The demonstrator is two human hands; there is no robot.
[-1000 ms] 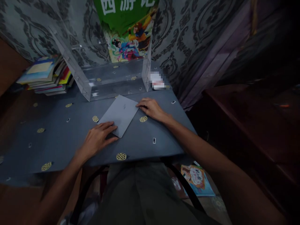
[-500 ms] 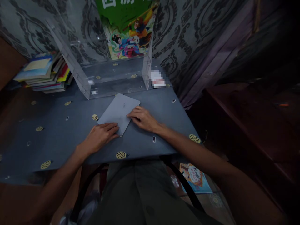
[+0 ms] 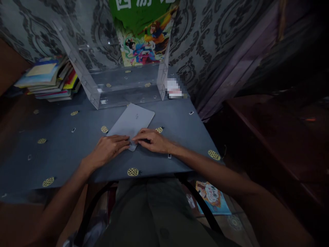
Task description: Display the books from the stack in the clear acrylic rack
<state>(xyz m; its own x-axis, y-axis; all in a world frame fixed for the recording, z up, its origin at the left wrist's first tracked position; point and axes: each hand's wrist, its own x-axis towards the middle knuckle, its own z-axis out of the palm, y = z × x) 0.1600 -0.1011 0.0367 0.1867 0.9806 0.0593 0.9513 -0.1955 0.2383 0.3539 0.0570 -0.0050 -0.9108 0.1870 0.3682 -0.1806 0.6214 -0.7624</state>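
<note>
A thin silver-grey slab [image 3: 135, 118] with rounded corners and a small dark mark lies at an angle on the table; whether it is a tablet, a small laptop or a notebook I cannot tell. My left hand [image 3: 110, 146] rests across its near left edge, fingers stretched out flat and close together. At the near corner, my right hand [image 3: 153, 140] has its fingers bent and drawn together, tips against the slab's surface close to my left fingertips. Anything held between those right fingers is too small to make out.
A clear plastic stand [image 3: 128, 96] stands behind the slab, with a green illustrated book [image 3: 144, 34] at its back. A book stack [image 3: 51, 80] sits at the left on the pineapple-patterned tablecloth [image 3: 84, 144]. Another book [image 3: 213, 197] lies below the table, at right.
My right hand has moved from the slab's right edge toward me and left, down to the near corner beside my left hand. The left hand and slab stay nearly in place.
</note>
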